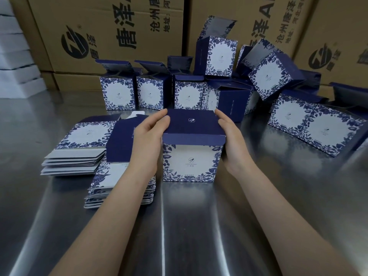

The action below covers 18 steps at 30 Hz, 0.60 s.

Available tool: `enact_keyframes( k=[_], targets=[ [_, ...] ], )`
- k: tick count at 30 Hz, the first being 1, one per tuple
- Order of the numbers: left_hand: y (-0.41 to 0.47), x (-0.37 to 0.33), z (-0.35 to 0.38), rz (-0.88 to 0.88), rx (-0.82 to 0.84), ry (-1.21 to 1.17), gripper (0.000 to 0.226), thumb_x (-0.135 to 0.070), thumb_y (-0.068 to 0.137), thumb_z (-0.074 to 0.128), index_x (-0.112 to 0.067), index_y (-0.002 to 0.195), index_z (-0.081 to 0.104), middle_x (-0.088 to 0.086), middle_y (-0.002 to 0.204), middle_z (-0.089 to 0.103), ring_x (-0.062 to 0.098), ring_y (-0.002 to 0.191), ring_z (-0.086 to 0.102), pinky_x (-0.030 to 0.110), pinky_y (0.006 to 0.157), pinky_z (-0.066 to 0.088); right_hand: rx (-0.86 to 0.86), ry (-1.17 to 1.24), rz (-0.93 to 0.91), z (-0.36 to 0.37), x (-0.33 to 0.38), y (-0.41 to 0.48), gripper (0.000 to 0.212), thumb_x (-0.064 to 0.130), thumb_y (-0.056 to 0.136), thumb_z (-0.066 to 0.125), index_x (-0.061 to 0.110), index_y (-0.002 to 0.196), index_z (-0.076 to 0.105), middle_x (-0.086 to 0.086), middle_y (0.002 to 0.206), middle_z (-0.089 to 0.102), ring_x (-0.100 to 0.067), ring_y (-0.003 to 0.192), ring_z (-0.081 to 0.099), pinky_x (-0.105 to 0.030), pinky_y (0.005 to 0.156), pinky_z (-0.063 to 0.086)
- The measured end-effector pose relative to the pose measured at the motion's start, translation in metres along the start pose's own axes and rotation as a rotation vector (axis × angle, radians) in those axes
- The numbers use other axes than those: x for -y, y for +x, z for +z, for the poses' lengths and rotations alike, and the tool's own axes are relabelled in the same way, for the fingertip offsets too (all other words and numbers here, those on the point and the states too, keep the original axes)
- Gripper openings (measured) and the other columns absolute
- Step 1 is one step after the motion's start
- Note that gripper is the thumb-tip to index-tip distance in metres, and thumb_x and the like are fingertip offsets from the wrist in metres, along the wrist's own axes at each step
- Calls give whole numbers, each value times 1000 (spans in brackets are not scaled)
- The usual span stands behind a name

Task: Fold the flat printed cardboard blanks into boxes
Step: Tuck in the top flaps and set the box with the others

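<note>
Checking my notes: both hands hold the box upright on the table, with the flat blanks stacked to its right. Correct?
No. The head view shows the flat blanks left of the box; the left hand and right hand do hold it upright.

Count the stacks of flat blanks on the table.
2. The far stack lies at the left; the near stack sits right of it, toward the person. Others may be hidden behind the folded boxes.
</note>
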State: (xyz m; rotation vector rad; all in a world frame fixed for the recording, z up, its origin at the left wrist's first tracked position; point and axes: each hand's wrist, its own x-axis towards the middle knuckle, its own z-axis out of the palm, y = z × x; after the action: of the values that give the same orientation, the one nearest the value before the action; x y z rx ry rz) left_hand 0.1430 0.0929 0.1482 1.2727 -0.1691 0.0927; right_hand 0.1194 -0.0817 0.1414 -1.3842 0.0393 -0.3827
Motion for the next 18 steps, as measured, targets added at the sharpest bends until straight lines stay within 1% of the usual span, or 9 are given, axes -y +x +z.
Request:
enact_keyframes(
  k=[4,7,9,11,13,15,16,17,18],
  targets=[
    [-3,1,3,78,-25,77,30,-27,95,64,-16,123,69,-2,123,69,13,121,61,39,110,43,-139,-67,-35,0,4,0,30,17,101,47,16,128,62,-7,134,58,-19,125,56,-42,111,40],
    [-6,-2,5,54,60,102,52,-44,90,60,-14,132,62,1,134,63,16,129,55,42,114,38,-174,-103,-52,-2,7,1,29,17,100,50,14,125,65,-5,130,61,-18,121,58,-41,110,42],
    [-7,-2,7,21,120,101,62,-48,87,57,-16,140,55,0,143,55,15,134,49,41,117,34,-158,-98,-36,-4,7,1,29,20,100,51,17,126,65,-1,129,64,-16,122,58,-40,110,42],
    [-7,1,9,29,147,148,57,-41,96,56,-22,148,44,-7,152,44,7,137,42,32,118,30,-131,-66,-16,-5,7,3,29,24,100,51,21,126,65,4,127,66,-13,121,59,-39,110,42],
    [-8,3,8,44,168,209,56,-37,100,53,-29,152,35,-15,156,34,0,138,35,19,111,29,-94,-15,-35,-6,5,4,28,25,100,51,29,123,66,8,125,67,-10,119,60,-36,108,45],
    [-8,5,6,87,193,280,57,-41,99,52,-36,152,32,-19,157,29,-7,138,29,10,105,28,-32,17,-90,-6,4,3,26,25,100,51,34,117,68,12,121,69,-6,113,64,-26,94,51],
    [-8,5,5,118,204,310,55,-41,99,52,-38,150,34,-19,158,29,-7,139,27,12,107,27,4,9,-124,-6,4,1,25,26,98,52,33,115,69,11,119,70,-7,112,64,-24,90,52],
    [-8,5,5,145,206,328,51,-39,98,54,-39,147,40,-16,159,29,-5,141,27,17,112,27,31,-9,-157,-6,3,-1,24,27,95,55,32,111,71,8,120,70,-10,114,64,-28,91,53],
    [-8,3,5,162,194,332,46,-36,97,57,-38,142,48,-12,159,30,-3,142,27,22,115,28,41,-35,-190,-6,2,-2,22,26,93,58,32,106,74,5,121,69,-14,118,62,-35,98,51]
  ],
)
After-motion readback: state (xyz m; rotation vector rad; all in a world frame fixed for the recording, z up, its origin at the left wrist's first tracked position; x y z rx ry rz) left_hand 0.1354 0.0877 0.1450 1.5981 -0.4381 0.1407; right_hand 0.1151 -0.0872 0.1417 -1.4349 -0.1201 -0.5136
